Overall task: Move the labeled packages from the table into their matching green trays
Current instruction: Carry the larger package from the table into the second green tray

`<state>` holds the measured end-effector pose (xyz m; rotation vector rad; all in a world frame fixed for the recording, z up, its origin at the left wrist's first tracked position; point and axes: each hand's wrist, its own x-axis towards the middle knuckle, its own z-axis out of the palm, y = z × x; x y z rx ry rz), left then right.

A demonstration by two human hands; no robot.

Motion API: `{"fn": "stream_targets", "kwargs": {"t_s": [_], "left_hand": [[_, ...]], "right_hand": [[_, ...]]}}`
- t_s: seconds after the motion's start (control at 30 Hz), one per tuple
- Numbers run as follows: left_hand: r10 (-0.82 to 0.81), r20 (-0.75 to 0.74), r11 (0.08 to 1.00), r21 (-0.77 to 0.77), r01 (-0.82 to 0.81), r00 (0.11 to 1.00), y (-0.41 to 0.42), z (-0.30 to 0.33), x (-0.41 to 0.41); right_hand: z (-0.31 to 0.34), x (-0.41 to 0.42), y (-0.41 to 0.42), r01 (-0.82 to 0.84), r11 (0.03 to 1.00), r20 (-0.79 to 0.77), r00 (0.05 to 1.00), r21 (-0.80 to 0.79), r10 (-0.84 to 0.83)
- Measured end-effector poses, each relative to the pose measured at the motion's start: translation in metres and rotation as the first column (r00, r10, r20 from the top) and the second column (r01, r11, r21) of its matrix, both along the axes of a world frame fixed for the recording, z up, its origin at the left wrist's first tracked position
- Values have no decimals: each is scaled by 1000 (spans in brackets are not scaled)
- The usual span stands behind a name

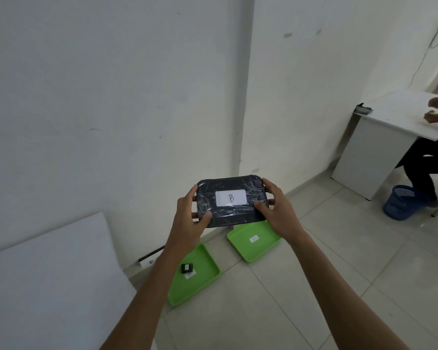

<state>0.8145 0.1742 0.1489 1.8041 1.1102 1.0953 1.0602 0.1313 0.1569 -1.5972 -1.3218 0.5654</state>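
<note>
I hold a black wrapped package (pixel 232 212) with a white label marked "B" in the air, in front of me. My left hand (pixel 189 218) grips its left end and my right hand (pixel 276 210) grips its right end. Below on the floor lie two green trays. The right tray (pixel 261 248) carries a small white label and sits just under the package. The left tray (pixel 185 286) holds a small black package (pixel 187 268) beside a white label.
A white table (pixel 48 274) fills the lower left. Walls stand straight ahead. At the right, another person sits at a white desk (pixel 395 109), with a blue wastebasket (pixel 400 202) on the tiled floor beside it.
</note>
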Motion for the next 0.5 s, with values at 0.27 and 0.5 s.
{"fn": "stream_targets", "kwargs": {"t_s": [0.27, 0.5], "left_hand": [[90, -58, 996, -17, -92, 994, 28, -19, 143], [214, -86, 970, -95, -222, 973, 60, -50, 251]], "right_hand": [[-19, 143, 46, -78, 997, -14, 997, -31, 77], [-36, 244, 105, -137, 980, 12, 990, -142, 140]]}}
